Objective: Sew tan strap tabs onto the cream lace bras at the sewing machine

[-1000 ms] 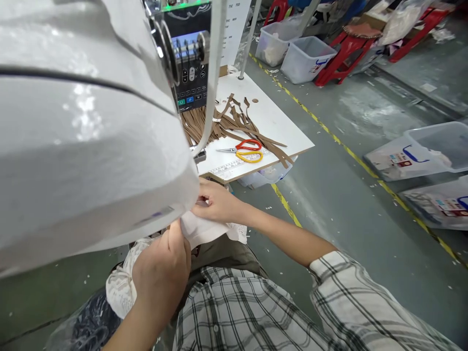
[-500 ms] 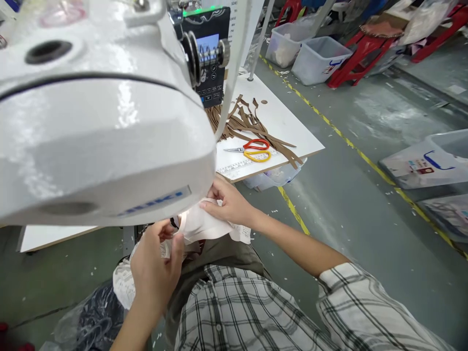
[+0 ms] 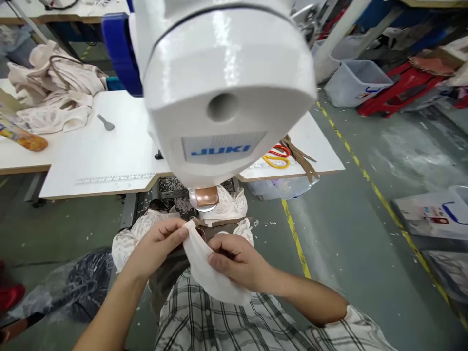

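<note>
My left hand [image 3: 163, 243] pinches the upper corner of a white fabric piece [image 3: 210, 268], thumb on top. Lower along the same edge, my right hand [image 3: 239, 261] grips it between thumb and fingers. The piece hangs in front of my plaid shirt. Just beyond my hands, a white lace bra [image 3: 226, 207] lies under the head of a JUKI sewing machine [image 3: 234, 117]. A brown strip [image 3: 223, 223] runs across near its lower edge. More white lace [image 3: 133, 231] is bunched left of my left hand.
Scissors with red and yellow handles [image 3: 277, 158] lie on the white table [image 3: 120, 156] beside brown strips [image 3: 302, 158]. Beige garments [image 3: 58, 87] are piled at the left, near a bottle [image 3: 24, 136]. Plastic bins [image 3: 356, 83] and a red stool [image 3: 402, 90] stand on the floor at right.
My view has swung left, showing the machine head from the front. Both hands have drawn the fabric out from under the head toward my body and tilted it.
</note>
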The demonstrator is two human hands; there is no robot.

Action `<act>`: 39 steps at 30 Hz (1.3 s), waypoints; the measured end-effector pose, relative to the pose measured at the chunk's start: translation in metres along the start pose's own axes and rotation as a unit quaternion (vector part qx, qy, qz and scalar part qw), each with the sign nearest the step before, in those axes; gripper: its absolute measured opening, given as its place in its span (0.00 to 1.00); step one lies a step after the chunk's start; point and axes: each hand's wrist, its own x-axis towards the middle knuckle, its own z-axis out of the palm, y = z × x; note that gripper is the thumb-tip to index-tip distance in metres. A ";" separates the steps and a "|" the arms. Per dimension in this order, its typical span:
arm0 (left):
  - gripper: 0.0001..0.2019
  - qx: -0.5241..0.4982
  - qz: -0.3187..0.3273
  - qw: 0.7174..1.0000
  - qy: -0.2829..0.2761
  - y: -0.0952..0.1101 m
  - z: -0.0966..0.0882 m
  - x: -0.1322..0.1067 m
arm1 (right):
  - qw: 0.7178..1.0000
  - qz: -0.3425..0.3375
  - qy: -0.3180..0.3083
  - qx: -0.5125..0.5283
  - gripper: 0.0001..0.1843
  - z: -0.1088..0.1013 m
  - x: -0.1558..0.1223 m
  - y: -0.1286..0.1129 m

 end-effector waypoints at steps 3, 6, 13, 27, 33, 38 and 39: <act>0.15 0.015 -0.013 0.996 0.084 0.001 -0.019 -0.022 | 0.988 0.036 -0.053 0.140 0.28 0.023 0.028 0.015; 0.16 0.113 -0.037 0.990 0.076 0.007 -0.035 -0.033 | 0.936 0.109 -0.057 0.329 0.34 0.041 0.066 0.033; 0.13 0.302 0.032 0.903 0.303 -0.033 -0.027 -0.016 | 0.946 0.035 0.191 0.260 0.11 0.049 0.088 0.076; 0.15 0.069 0.040 0.966 0.245 -0.064 0.020 0.007 | 0.898 -0.199 0.223 -0.323 0.12 0.016 0.049 0.088; 0.16 0.032 0.016 0.980 0.193 -0.050 0.029 0.002 | 0.878 -0.227 0.216 -0.361 0.15 0.009 0.055 0.072; 0.17 -0.024 -0.007 0.982 0.185 -0.046 0.035 0.006 | 0.863 -0.233 0.251 -0.372 0.12 0.009 0.051 0.075; 0.17 -0.024 -0.005 0.983 0.184 -0.046 0.035 0.007 | 0.873 -0.213 0.253 -0.358 0.12 0.009 0.050 0.075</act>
